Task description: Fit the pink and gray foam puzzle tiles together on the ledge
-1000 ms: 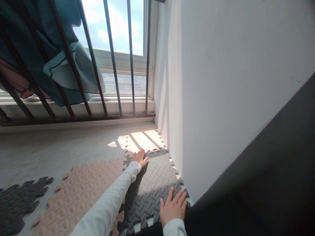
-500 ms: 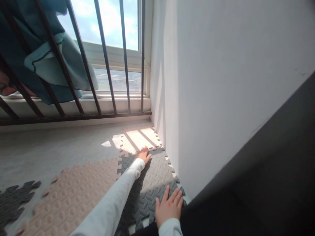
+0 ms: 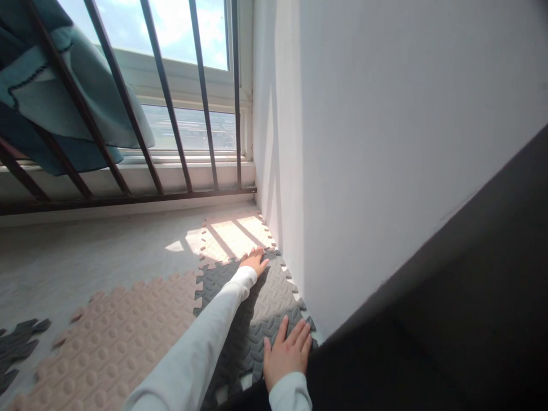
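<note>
I am seeing both hands lying flat with fingers spread, gripping nothing, on the grey mat (image 3: 257, 311) lying against the wall (image 3: 385, 142). The left hand (image 3: 254, 260) is pressing its far edge, where the sunlit beige mat (image 3: 231, 234) is joining it. The right hand (image 3: 286, 355) is pressing its near corner beside the wall.

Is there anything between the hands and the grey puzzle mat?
Nothing visible. The left hand lies flat on the far edge of the grey mat, where it meets the sunlit beige mat. The right hand lies flat on its near corner by the wall.
</note>
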{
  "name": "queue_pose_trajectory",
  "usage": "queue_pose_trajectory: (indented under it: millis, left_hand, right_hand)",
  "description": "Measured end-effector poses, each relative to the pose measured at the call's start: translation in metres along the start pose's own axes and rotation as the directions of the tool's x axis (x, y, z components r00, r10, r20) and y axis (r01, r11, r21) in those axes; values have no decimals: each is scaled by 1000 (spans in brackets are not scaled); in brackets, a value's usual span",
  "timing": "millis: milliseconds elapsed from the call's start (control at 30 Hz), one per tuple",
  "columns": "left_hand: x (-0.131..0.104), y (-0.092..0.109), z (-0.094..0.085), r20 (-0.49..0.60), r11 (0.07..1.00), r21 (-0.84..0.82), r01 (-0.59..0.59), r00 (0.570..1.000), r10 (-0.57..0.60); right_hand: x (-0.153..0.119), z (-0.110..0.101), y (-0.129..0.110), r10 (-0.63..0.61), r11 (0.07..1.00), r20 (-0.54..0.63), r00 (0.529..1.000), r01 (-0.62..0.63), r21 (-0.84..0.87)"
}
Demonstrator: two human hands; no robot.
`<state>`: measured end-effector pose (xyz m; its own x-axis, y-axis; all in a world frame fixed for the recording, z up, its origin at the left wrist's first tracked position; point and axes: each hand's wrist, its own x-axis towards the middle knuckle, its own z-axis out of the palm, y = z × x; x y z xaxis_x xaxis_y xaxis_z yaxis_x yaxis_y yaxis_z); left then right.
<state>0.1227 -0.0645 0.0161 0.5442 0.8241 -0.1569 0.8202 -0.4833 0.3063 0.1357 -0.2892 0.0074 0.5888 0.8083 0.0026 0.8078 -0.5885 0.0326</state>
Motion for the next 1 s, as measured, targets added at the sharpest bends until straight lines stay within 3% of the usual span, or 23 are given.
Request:
queue_pose_trajectory:
  millis: [133,233,333,433,667,800,1000]
  left_hand:
    - [-2,11,5,-20,998,56,25,1000,-23]
    - [-2,11,3,-54,994,111,-23,998,30]
    - [6,13,2,-47,998,44,-39,998,41]
    - [14,19,7,-10,997,-79,17,1000,-18]
    - [11,28,21,-91,999,-45,25,995,-29]
    - [9,28,20,-88,1000,-12,12,996,-13]
    - [3,23,15,-37,994,50,-99,994,101]
  right_hand:
    - [0,-2,1,-18,1000,11,1000,18,-1]
    - [0,-2,1,-14,1000,24,1000,14,-9]
    - [1,-3,1,-13,1000,28,1000,13,0]
    - [0,-3,1,-21,1000,20,1000,21,17]
    - [3,-1,-2,14,999,54,998,-12,-41]
    - [5,1,-4,44,998,106,993,-39,-46]
    - [4,-3,-1,-10,1000,56,998,10,-2]
